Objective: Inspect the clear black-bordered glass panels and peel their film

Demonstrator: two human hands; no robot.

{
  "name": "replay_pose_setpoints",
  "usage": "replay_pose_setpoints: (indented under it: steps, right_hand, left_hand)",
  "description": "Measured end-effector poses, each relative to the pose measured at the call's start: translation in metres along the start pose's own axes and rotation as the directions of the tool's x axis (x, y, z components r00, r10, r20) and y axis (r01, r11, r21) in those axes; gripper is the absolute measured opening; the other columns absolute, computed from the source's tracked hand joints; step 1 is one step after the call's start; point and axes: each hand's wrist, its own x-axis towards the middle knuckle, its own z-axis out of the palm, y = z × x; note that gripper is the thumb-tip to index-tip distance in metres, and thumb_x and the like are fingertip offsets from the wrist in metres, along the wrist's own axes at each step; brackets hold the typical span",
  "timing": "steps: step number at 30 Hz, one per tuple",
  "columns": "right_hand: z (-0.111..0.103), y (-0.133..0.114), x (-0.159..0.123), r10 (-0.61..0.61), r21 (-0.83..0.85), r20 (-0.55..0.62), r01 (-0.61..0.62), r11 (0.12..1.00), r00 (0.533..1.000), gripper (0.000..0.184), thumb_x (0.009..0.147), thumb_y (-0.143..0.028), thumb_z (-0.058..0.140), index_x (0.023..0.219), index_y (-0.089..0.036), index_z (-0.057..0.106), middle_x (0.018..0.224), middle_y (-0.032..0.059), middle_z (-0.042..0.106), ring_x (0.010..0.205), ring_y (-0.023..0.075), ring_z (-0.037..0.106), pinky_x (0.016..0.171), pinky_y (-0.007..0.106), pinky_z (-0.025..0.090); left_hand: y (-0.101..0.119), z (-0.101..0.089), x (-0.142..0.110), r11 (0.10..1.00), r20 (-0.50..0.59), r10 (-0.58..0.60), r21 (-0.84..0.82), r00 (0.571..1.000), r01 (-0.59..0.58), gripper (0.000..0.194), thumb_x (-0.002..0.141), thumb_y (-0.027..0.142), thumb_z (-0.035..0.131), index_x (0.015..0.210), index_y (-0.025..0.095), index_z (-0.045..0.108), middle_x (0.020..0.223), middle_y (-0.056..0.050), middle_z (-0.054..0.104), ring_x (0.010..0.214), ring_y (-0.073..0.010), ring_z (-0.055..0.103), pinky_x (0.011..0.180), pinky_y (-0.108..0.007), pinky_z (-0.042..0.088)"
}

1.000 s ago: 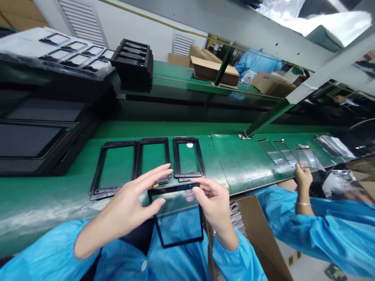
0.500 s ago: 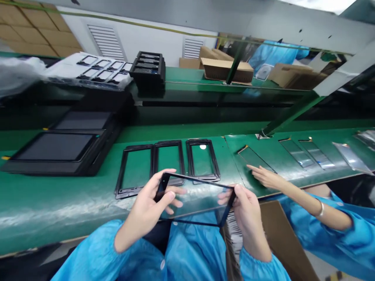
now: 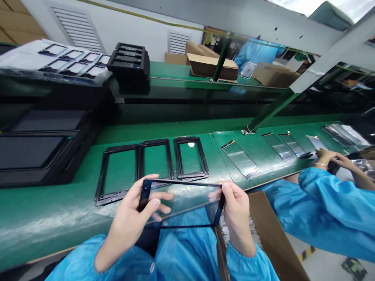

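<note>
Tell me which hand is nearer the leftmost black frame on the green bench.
Left. The left hand is just in front of the black frame, holding one end of the glass panel; the right hand is farther right, at the panel's other end.

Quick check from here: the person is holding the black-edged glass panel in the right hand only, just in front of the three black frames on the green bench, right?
Not quite: the head view shows both hands on it. The left hand and the right hand grip opposite ends of the black-edged glass panel. The rest stands: it is just in front of the three black frames on the green bench.
</note>
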Motion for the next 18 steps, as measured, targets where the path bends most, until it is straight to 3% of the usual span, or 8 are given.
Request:
replay_pose_setpoints:
  steps: [5, 8, 11, 13, 15, 16, 18]
  right_hand:
    - [0.002, 0.002, 0.0, 0.003, 0.002, -0.031, -0.003, 1.0, 1.0, 0.046, 0.092, -0.064, 0.076, 0.085, -0.019, 0.077, 0.062, 0.0062, 0.078, 0.045, 0.0234, 0.071, 0.045, 0.03, 0.058]
    - [-0.001, 0.003, -0.001, 0.03, 0.033, 0.024, -0.031, 0.999, 0.999, 0.046, 0.093, -0.062, 0.075, 0.105, -0.017, 0.08, 0.07, 0.0078, 0.081, 0.052, 0.0254, 0.076, 0.05, 0.032, 0.061]
    - [-0.001, -0.001, -0.006, 0.015, -0.006, 0.027, -0.015, 1.0, 1.0, 0.036, 0.09, -0.048, 0.082, 0.111, -0.019, 0.079, 0.077, 0.0075, 0.083, 0.056, 0.0249, 0.079, 0.054, 0.031, 0.064]
    - [0.001, -0.004, -0.011, -0.018, -0.074, 0.026, 0.02, 0.997, 1.0, 0.027, 0.091, -0.043, 0.082, 0.104, -0.02, 0.079, 0.076, 0.007, 0.083, 0.056, 0.0242, 0.079, 0.057, 0.031, 0.066]
    - [0.005, -0.007, -0.017, -0.049, -0.133, 0.054, 0.056, 0.99, 0.997, 0.024, 0.093, -0.042, 0.079, 0.102, -0.02, 0.08, 0.074, 0.0066, 0.082, 0.056, 0.0246, 0.079, 0.058, 0.032, 0.067]
    - [0.007, -0.008, -0.019, -0.06, -0.154, 0.073, 0.071, 0.986, 0.995, 0.024, 0.094, -0.043, 0.078, 0.102, -0.02, 0.08, 0.073, 0.0064, 0.082, 0.057, 0.0251, 0.08, 0.059, 0.032, 0.067]
    - [0.01, -0.008, -0.023, -0.069, -0.175, 0.102, 0.087, 0.981, 0.992, 0.024, 0.095, -0.043, 0.077, 0.102, -0.02, 0.08, 0.073, 0.0064, 0.082, 0.058, 0.0257, 0.081, 0.058, 0.032, 0.067]
  left_hand:
    - [-0.003, 0.001, 0.0, 1.0, 0.004, -0.009, -0.004, 1.0, 0.009, 0.065, 0.093, 0.05, 0.08, 0.143, 0.021, 0.049, 0.098, -0.008, 0.084, 0.069, -0.0223, 0.079, 0.055, -0.027, 0.062]
    - [-0.008, -0.004, 0.003, 0.999, 0.027, 0.004, 0.045, 1.0, -0.006, 0.063, 0.098, 0.048, 0.075, 0.147, 0.02, 0.047, 0.1, -0.01, 0.084, 0.068, -0.0225, 0.079, 0.054, -0.027, 0.061]
    - [-0.008, -0.012, 0.012, 0.962, 0.046, 0.171, 0.206, 0.984, -0.177, 0.067, 0.101, 0.041, 0.07, 0.158, 0.022, 0.041, 0.133, -0.017, 0.076, 0.097, -0.0276, 0.081, 0.074, -0.034, 0.068]
    - [-0.003, -0.016, 0.021, 0.814, 0.127, 0.379, 0.425, 0.917, -0.396, 0.069, 0.098, 0.036, 0.072, 0.161, 0.027, 0.046, 0.157, -0.016, 0.061, 0.132, -0.0331, 0.069, 0.107, -0.045, 0.06]
    - [0.007, -0.018, 0.032, 0.57, 0.343, 0.48, 0.578, 0.807, -0.584, 0.054, 0.096, 0.034, 0.073, 0.15, 0.03, 0.064, 0.157, -0.009, 0.063, 0.146, -0.0345, 0.058, 0.129, -0.053, 0.038]
    - [0.012, -0.017, 0.037, 0.476, 0.457, 0.468, 0.59, 0.756, -0.652, 0.042, 0.098, 0.034, 0.072, 0.14, 0.031, 0.074, 0.147, -0.007, 0.071, 0.141, -0.0336, 0.062, 0.131, -0.054, 0.033]
    - [0.019, -0.013, 0.046, 0.395, 0.609, 0.416, 0.548, 0.675, -0.737, 0.026, 0.102, 0.034, 0.067, 0.121, 0.031, 0.085, 0.121, -0.004, 0.083, 0.118, -0.0302, 0.076, 0.126, -0.052, 0.042]
